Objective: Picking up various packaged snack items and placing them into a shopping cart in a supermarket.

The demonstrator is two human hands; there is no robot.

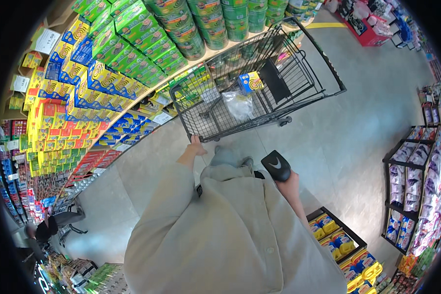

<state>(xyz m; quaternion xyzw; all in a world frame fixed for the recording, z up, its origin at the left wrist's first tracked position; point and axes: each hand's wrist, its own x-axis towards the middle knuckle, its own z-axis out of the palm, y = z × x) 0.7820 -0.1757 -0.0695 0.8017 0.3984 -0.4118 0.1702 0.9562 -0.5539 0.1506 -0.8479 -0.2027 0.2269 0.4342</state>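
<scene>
A black wire shopping cart (214,137) stands in front of me, holding a blue and yellow box (251,82), a clear plastic bag (237,105) and a black flap (274,80). My left hand (196,146) has its fingers hooked on the cart's near left corner. In my right hand (287,184) is a black object (275,165) with a white mark, held at my right side, away from the cart.
Curved shelves (110,125) with stacked green, yellow and blue boxes and green tubs line the left and front. A rack (409,164) stands right, a yellow-pack display (330,235) lower right. Another person (49,225) with a cart is at lower left. Grey floor (362,127) lies between.
</scene>
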